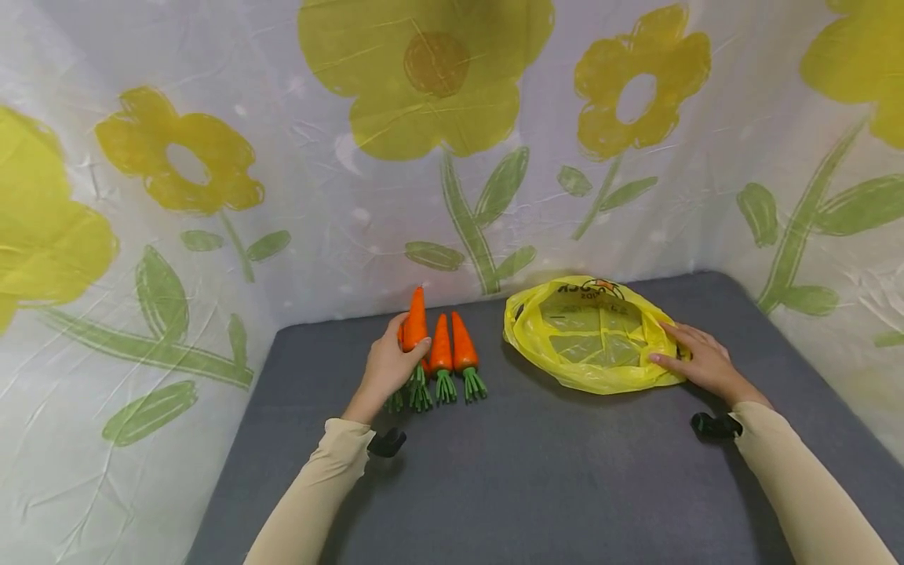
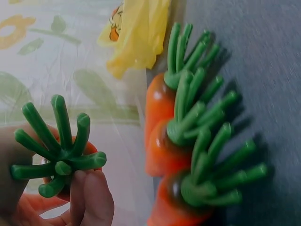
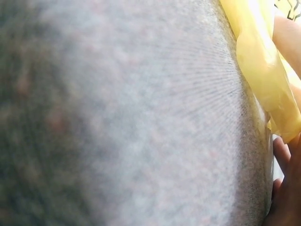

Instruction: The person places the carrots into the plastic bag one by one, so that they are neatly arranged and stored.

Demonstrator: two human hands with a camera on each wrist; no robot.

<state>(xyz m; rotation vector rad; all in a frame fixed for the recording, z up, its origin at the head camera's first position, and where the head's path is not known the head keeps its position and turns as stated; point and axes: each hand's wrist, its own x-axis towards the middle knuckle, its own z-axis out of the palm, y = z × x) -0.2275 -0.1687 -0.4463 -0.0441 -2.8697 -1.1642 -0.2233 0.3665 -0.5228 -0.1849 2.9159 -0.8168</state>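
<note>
My left hand (image 1: 387,365) grips a toy carrot (image 1: 417,320) with its orange tip up. In the left wrist view, the green stalks (image 2: 62,160) of this held carrot point at the camera, apart from three other carrots lying in a row on the table. Two of those, a middle carrot (image 1: 441,345) and a right-hand carrot (image 1: 464,343), show plainly in the head view; the third is partly hidden by the hand. On the right, my right hand (image 1: 709,365) pinches the rim of a yellow plastic bag (image 1: 600,380), whose mouth is spread wide.
A dark grey table (image 1: 551,486) lies beneath everything. Behind it and at both sides hangs a pale cloth (image 1: 318,235) printed with yellow flowers. The bag stands right of the carrots, near the table's back edge.
</note>
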